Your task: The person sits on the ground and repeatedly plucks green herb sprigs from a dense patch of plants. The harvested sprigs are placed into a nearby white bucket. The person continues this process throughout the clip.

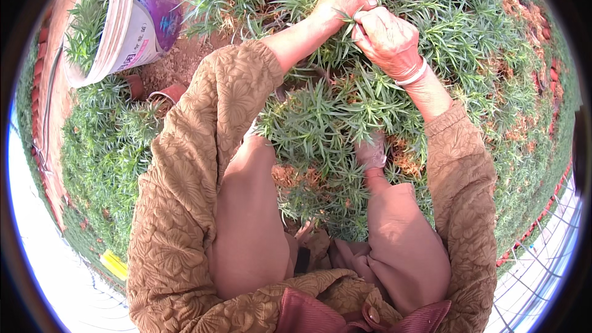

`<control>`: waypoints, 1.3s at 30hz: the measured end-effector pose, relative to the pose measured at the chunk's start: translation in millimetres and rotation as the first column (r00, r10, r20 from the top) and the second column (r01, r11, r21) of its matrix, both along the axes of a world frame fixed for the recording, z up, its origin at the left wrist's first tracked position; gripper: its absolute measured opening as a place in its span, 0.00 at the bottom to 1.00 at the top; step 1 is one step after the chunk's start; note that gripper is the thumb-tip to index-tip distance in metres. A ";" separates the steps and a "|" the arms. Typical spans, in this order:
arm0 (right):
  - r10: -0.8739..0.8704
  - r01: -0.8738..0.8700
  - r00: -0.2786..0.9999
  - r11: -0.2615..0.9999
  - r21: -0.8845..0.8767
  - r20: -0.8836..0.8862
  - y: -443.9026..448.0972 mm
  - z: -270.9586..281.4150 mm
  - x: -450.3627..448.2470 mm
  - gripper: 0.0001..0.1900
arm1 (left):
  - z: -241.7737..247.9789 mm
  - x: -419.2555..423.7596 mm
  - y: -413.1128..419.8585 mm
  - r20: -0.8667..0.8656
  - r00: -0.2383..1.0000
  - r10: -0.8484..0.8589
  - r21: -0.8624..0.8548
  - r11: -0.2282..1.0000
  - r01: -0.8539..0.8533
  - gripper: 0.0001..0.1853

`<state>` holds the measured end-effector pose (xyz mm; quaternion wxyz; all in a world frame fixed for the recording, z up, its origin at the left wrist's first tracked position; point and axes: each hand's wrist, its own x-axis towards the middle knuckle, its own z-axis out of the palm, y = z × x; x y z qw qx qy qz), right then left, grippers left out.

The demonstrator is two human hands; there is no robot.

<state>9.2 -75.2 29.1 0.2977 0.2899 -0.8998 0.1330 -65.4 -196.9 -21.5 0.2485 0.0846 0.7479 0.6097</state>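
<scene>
My left hand [341,3] and my right hand [387,39] meet over the plant bed at the top middle, thumbs nearly touching. Between them the fingers of both pinch narrow green leaves of a shoot [348,18]; its lower part is hidden. The right wrist wears a pale band [412,74]. Dense spiky green plants [319,115] grow below and around the hands. A white and purple plastic bucket [138,27] leans at the upper left, its mouth facing left, with cut green shoots [88,32] inside.
Reddish plastic pots [170,92] lie by the bucket on bare reddish soil [194,58]. More plants [106,148] spread on the left and right. My shoe [371,151] stands among the plants between my arms. A yellow object [114,264] is at the lower left, wire mesh [539,263] at the lower right.
</scene>
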 end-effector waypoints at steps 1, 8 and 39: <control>0.024 -0.024 0.997 1.000 -0.004 0.069 -3.3 -3.0 5.1 0.09 | 4.3 -0.6 1.0 0.072 0.997 0.014 0.061 0.998 -0.018 0.12; 0.222 0.752 0.530 0.323 -0.575 0.818 47.8 12.6 -13.4 0.08 | 0.3 -8.0 -17.7 0.403 0.907 -0.126 0.226 0.973 0.035 0.07; 0.575 0.890 0.115 0.303 -0.342 0.810 42.3 -13.5 -31.0 0.04 | -1.7 4.3 -22.2 -0.027 0.986 -0.164 0.113 0.980 0.166 0.14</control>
